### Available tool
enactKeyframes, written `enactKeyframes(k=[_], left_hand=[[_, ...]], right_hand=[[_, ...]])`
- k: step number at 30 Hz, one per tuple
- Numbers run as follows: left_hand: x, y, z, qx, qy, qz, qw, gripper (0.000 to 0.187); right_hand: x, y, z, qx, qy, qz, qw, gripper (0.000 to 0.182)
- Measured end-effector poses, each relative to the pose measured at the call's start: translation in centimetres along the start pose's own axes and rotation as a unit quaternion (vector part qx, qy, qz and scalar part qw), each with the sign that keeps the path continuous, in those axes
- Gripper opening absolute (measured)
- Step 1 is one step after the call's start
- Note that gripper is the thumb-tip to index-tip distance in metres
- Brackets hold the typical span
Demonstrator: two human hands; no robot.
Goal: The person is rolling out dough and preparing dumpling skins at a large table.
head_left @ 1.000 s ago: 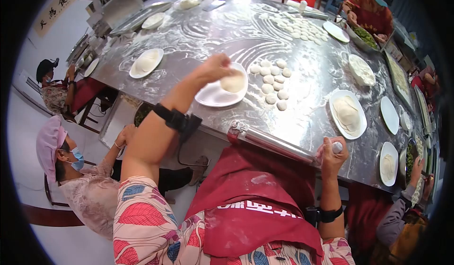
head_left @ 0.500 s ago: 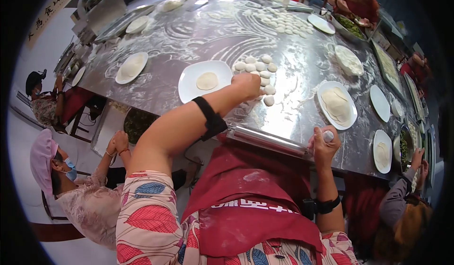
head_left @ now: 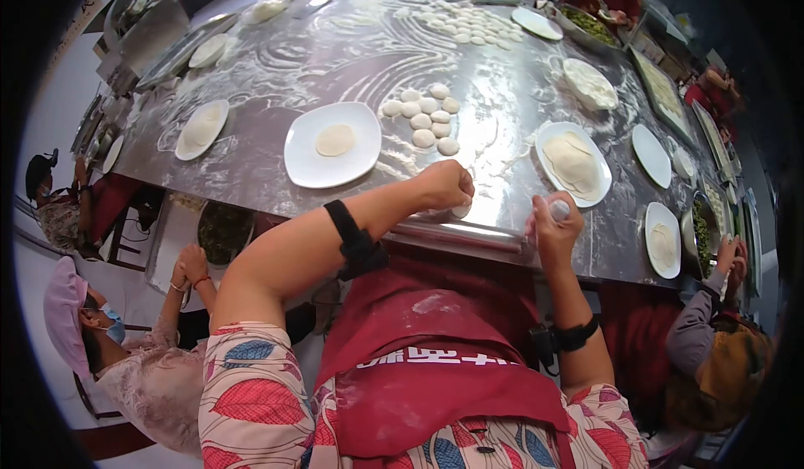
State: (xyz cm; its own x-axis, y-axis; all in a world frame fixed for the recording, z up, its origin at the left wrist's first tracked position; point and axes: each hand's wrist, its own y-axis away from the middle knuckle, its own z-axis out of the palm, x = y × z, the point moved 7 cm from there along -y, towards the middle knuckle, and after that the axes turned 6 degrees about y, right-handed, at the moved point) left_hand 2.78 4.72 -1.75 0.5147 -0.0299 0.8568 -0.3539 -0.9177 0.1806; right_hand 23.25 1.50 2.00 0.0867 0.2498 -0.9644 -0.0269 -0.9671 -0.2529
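Observation:
My left hand (head_left: pixel 448 188) is closed, fingers down, near the front edge of the steel table. A small round dough piece (head_left: pixel 461 210) shows under its fingertips. My right hand (head_left: pixel 556 228) is wrapped round a rolling pin (head_left: pixel 559 210), whose pale rounded end pokes out of the fist; the rest of it is mostly hidden. Beyond my left hand lies a cluster of flattened dough balls (head_left: pixel 423 117). To the left, a white square plate (head_left: pixel 301 152) carries one thin round wrapper (head_left: pixel 336 140). Past my right hand is a white plate (head_left: pixel 598 186) with stacked wrappers (head_left: pixel 573 161).
Flour streaks the steel table (head_left: pixel 268 117). More dough pieces (head_left: pixel 473 25) lie at the far side. Other plates stand left and right, one heaped with flour (head_left: pixel 590 84). Co-workers sit around, one in a pink cap (head_left: pixel 67 306) at left. Bowls of green filling (head_left: pixel 589 23) are nearby.
My left hand has come back from the dough cluster towards the table's front edge with a dough piece. The right hand still grips the rolling pin. The whole view has shifted slightly.

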Motion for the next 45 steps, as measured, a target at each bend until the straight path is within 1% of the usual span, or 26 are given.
enactKeyframes(k=[3,7,8,10,11,13,14,16,17,18,20,21,22,25,26,29,30,31,33,35,37,38,40,41,42,45], left_hand=[[0.9,-0.3,-0.6,0.041,-0.086,-0.005,0.995,0.015],[1.1,0.2,-0.2,0.039,-0.109,0.007,0.993,0.015],[1.3,-0.1,0.2,0.036,-0.105,0.018,0.994,0.014],[2.5,-0.3,0.7,0.031,-0.092,0.046,0.994,0.014],[2.3,-1.0,0.8,0.017,-0.106,0.045,0.993,0.014],[2.6,-1.5,0.6,-0.011,-0.130,0.040,0.991,0.013],[2.1,-1.3,0.5,-0.017,-0.144,0.018,0.989,0.013],[1.0,0.2,-0.1,0.054,-0.120,0.006,0.991,0.013],[0.4,0.9,-0.6,0.083,-0.104,-0.018,0.991,0.014],[-0.1,1.6,-0.6,0.068,-0.053,-0.038,0.996,0.013],[-0.1,1.8,-0.2,0.062,-0.047,-0.045,0.996,0.014],[0.3,1.7,0.2,0.054,-0.047,-0.042,0.997,0.014],[1.3,1.5,-0.1,0.080,-0.120,-0.029,0.989,0.016],[2.0,-0.1,0.0,0.108,-0.147,0.038,0.983,0.017],[1.5,-0.9,0.5,0.054,-0.115,0.044,0.991,0.014],[0.8,-0.4,0.5,-0.005,-0.139,0.061,0.988,0.012],[0.3,-0.2,-0.1,0.004,-0.097,0.042,0.994,0.012],[-0.3,0.0,-0.6,0.010,-0.057,0.023,0.998,0.012],[-1.4,0.8,-0.3,0.005,0.018,-0.022,1.000,0.011],[0.4,0.6,-0.4,0.008,-0.075,0.014,0.997,0.011],[1.7,-0.1,-0.6,0.038,-0.152,0.020,0.987,0.011],[1.5,-0.6,-0.8,0.050,-0.172,0.012,0.984,0.011],[1.7,-0.5,-0.4,0.000,-0.144,0.036,0.989,0.011],[1.6,-0.5,-0.4,-0.020,-0.124,0.048,0.991,0.011],[1.0,-0.3,-0.4,-0.016,-0.127,0.063,0.990,0.013],[-1.6,0.7,-0.2,-0.042,0.059,-0.069,0.995,0.015]], right_hand=[[-0.2,-0.3,0.0,-0.015,0.007,-0.008,1.000,0.021],[0.5,-1.2,0.3,0.020,0.020,-0.017,0.999,0.021],[0.8,-1.9,0.4,0.032,0.021,0.010,0.999,0.019],[1.3,-4.4,1.2,0.030,0.058,-0.001,0.998,0.019],[1.0,-5.2,1.7,0.013,0.061,-0.037,0.997,0.021],[1.6,-5.2,1.6,-0.013,0.034,-0.028,0.999,0.022],[1.7,-4.5,0.7,0.007,0.063,-0.036,0.997,0.022],[1.5,-1.8,-0.6,0.037,0.113,-0.061,0.991,0.022],[1.0,-0.2,-0.7,0.042,0.058,-0.056,0.996,0.022],[0.9,-0.2,-0.6,0.047,0.046,-0.052,0.996,0.021],[1.0,-0.3,-0.4,0.052,0.047,-0.014,0.997,0.021],[0.9,-2.2,0.2,0.051,0.058,0.007,0.997,0.021],[0.5,-3.6,1.1,0.053,0.041,0.005,0.998,0.021],[1.3,-6.2,2.3,0.027,0.076,-0.034,0.996,0.017],[1.7,-5.9,1.9,0.033,0.075,-0.026,0.996,0.017],[0.0,-1.5,0.0,0.042,0.089,-0.011,0.995,0.017],[0.4,-0.1,-0.7,0.029,0.086,-0.025,0.996,0.017],[0.2,1.3,-0.6,0.019,0.003,0.018,1.000,0.018],[0.2,0.4,-0.9,0.038,0.082,-0.019,0.996,0.019],[1.2,-3.1,0.5,0.041,0.062,0.007,0.997,0.020],[2.4,-7.1,1.9,0.051,0.114,-0.086,0.988,0.018],[2.5,-6.9,1.8,0.053,0.115,-0.076,0.989,0.017],[2.6,-7.0,1.9,0.046,0.119,-0.061,0.990,0.016],[2.4,-5.7,0.8,0.049,0.171,-0.096,0.979,0.016],[0.6,-3.2,0.2,0.045,0.114,-0.012,0.992,0.019],[0.0,1.7,-0.7,-0.015,0.013,-0.011,1.000,0.019]])
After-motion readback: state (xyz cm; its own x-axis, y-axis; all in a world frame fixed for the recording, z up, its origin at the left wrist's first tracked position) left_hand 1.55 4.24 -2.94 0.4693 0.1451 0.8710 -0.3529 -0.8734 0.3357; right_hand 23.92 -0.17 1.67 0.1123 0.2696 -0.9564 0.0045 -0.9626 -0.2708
